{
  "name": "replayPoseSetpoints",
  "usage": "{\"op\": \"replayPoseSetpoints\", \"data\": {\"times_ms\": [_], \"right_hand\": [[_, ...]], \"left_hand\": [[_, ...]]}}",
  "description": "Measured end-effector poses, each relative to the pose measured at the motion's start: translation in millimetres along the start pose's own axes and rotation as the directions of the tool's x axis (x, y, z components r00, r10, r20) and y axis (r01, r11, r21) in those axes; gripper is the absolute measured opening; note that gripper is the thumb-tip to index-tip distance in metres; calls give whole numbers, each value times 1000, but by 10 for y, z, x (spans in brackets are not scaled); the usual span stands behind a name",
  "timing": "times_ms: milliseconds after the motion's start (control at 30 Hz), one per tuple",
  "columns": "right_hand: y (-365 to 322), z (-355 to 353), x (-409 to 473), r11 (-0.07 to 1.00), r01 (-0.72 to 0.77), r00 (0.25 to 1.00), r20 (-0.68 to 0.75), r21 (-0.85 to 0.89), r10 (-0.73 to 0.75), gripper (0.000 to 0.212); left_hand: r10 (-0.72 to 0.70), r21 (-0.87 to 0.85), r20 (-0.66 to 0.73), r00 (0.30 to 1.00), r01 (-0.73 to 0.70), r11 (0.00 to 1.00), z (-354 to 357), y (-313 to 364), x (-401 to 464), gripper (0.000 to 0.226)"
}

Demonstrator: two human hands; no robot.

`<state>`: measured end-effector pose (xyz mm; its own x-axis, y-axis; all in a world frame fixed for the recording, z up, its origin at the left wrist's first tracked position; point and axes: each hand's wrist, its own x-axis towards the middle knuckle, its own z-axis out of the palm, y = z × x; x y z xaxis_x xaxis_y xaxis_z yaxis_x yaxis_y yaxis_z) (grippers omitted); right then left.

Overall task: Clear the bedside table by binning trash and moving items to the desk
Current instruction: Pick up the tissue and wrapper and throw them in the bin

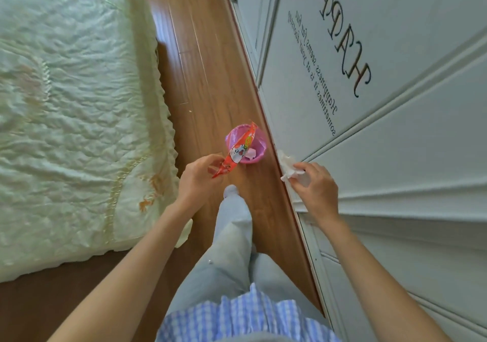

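A strip of brown wooden floor (210,59) runs from six o'clock up toward twelve, with a bed under a pale green, wrinkled quilted bedspread (73,104) filling the nine o'clock side and a white panelled wardrobe door (395,144) along the three o'clock side, lettered "HAPPY" with smaller script lines beside it. Near the centre of the head view a small pink bin (257,141) stands on the floor just beside the foot of the wardrobe; a bit of white crumpled paper shows inside it. The left hand (200,178) pinches the lower end of a long, narrow orange-red snack wrapper (238,152), printed with a white cartoon face and yellow-green marks; the wrapper slants up toward one o'clock so that its upper end lies over the bin's opening, its tip at the far rim. The right hand (316,186), at about four o'clock from the bin, is closed around a crumpled white tissue (288,166), which sticks out from the fingers toward the bin and sits against the wardrobe's lower edge. Below the hands, one leg in light grey trousers (234,231) stretches forward, and a blue-and-white checked shirt hem (245,315) shows at six o'clock.
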<state>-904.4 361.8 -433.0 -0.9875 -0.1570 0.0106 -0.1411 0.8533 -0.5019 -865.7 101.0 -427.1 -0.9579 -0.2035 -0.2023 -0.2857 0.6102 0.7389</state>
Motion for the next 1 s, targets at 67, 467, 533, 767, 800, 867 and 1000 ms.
{"op": "replayPoseSetpoints", "data": {"times_ms": [67,467,533,767,800,867,1000], "right_hand": [[-9,89,334,1000,12,1000,13,-3,-12,30],[117,868,2023,999,-46,997,56,5,46,32],[219,1104,2209,998,-61,995,81,2,60,32],[786,2085,2658,989,-147,972,188,-2,145,29],[902,2222,2683,986,-169,968,190,-2,166,29],[1143,2504,2701,979,-203,959,203,-1,198,29],[1515,2959,2723,956,-291,930,244,29,276,30]], "left_hand": [[-14,-9,-13,1000,14,1000,10,-10,293,30],[-144,-56,34,989,146,988,264,-245,1990,31],[-156,-49,50,986,159,986,406,-387,2242,32],[-263,-23,104,959,267,963,1288,-1153,2946,33],[-281,-22,121,952,286,958,1455,-1293,3021,32],[-325,4,156,933,329,944,1801,-1595,3154,29],[-417,100,224,881,405,909,2397,-2070,3434,28]]}}
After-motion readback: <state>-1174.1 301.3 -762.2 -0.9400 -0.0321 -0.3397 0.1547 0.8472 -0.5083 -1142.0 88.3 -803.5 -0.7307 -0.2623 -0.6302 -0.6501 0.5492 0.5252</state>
